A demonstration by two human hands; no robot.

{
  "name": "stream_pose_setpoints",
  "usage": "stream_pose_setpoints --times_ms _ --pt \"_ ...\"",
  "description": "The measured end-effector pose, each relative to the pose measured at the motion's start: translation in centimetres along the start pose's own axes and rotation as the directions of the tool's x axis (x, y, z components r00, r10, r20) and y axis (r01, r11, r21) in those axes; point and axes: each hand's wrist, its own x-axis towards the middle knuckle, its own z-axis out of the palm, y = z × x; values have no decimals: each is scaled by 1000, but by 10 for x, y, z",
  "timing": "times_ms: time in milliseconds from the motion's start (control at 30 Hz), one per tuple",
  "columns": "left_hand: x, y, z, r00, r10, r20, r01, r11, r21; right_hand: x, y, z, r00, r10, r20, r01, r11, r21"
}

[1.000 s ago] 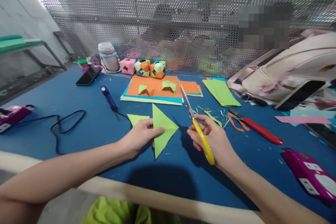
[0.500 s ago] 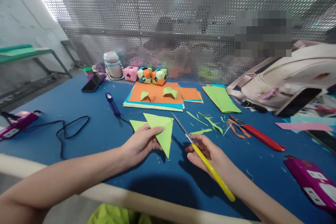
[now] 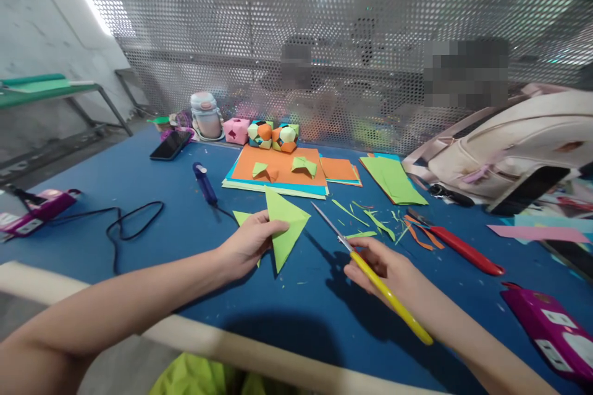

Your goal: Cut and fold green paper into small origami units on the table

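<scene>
My left hand [image 3: 250, 239] grips folded light-green paper [image 3: 288, 222], thumb on top. The front piece is a triangle with a point toward the right; another green corner shows behind my fingers. My right hand [image 3: 382, 268] holds yellow-handled scissors [image 3: 377, 278], their blades pointing up and left, closed, close to the paper's right corner but apart from it. Thin green paper scraps [image 3: 377, 225] and orange strips [image 3: 424, 234] lie beyond my right hand. Two small folded paper pieces [image 3: 304, 166] rest on an orange sheet [image 3: 282, 157] farther back.
Red-handled scissors [image 3: 467, 250], a purple power strip [image 3: 549, 327] and a cream backpack [image 3: 509, 136] are at the right. Green sheets [image 3: 393, 180] lie near the mesh wall. At the left are a blue glue gun [image 3: 204, 184] with a cord, a phone [image 3: 171, 145] and a bottle [image 3: 206, 116].
The green triangle has turned in my left hand, its lower point swinging left. My right hand and the scissors have shifted slightly right in view, as has the whole scene.
</scene>
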Motion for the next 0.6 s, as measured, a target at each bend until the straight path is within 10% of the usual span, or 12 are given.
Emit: stream_pose_setpoints --times_ms 200,600 --pt "2 -1 -1 1000 28 -11 -28 999 -22 -3 -1 -6 998 -61 -32 59 997 -43" --pt "-17 -8 12 999 -41 22 46 961 -271 -9 -13 48 994 -59 88 40 977 209"
